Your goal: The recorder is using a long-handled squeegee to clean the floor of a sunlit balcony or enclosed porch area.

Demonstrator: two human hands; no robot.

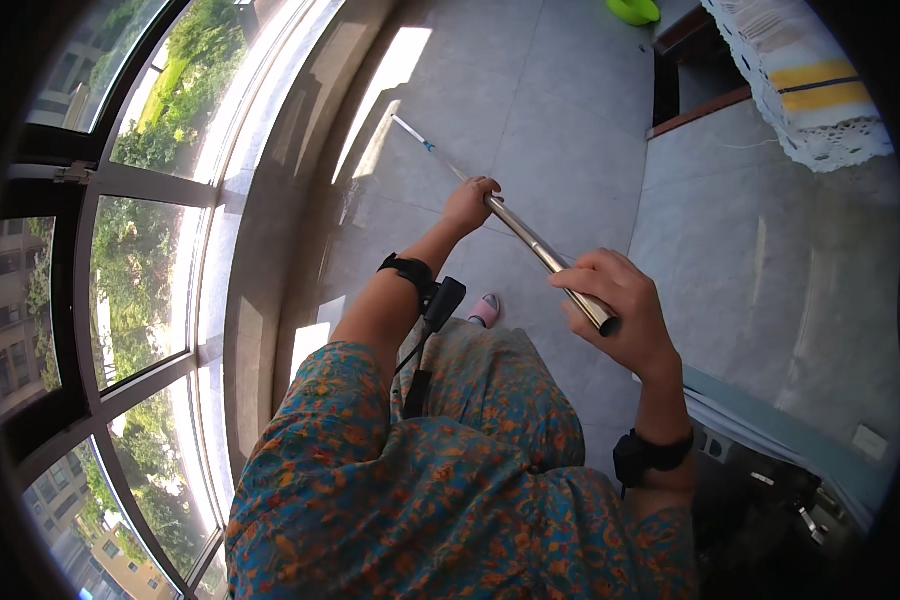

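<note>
A long shiny metal pole (526,236) runs slantwise across the middle, from far left to near right. My left hand (473,204) is closed round its middle. Nearer to me, my right hand (620,303) grips it close to the dark, hollow near end, with the fingers curled over the tube. At the far end the pole turns thinner and has a white tip section with a blue ring (429,146). Whether that tip touches the floor, I cannot tell.
Tall windows (135,290) and a ledge (255,300) line the left. Grey tiled floor (550,110) lies ahead, with sunlit patches. A pink slipper (485,310) is on my foot. Back right are a lace-edged cloth (820,130) and a green object (633,11); dark equipment (760,510) sits lower right.
</note>
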